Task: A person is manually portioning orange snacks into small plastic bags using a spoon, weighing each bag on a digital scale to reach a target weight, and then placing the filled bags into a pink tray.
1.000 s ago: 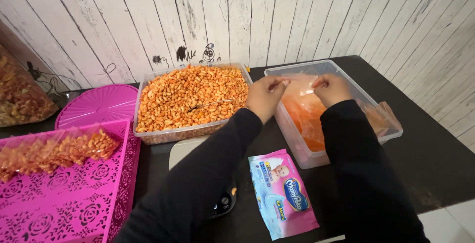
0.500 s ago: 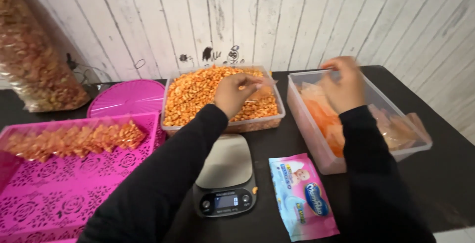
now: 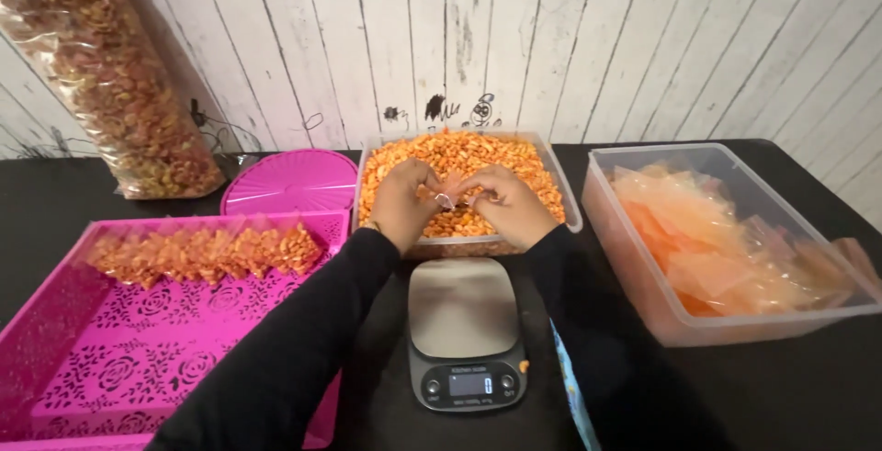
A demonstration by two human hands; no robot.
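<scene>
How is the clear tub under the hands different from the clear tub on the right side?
The middle tub is heaped with small orange snack pieces; the right tub holds flat, empty orange-tinted plastic bags. Both hands, left hand and right hand, are over the middle tub, holding a small clear bag; nothing touches the right tub. The middle tub stands by the wall, behind the kitchen scale; the right tub reaches nearer. Both are clear, rectangular and lidless.

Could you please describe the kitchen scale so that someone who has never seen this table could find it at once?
On the dark table, look at the clear tub of orange snacks against the white plank wall, where the left hand and right hand meet. The kitchen scale sits directly in front of that tub. It alone is flat and silver-topped with a small display.
</scene>
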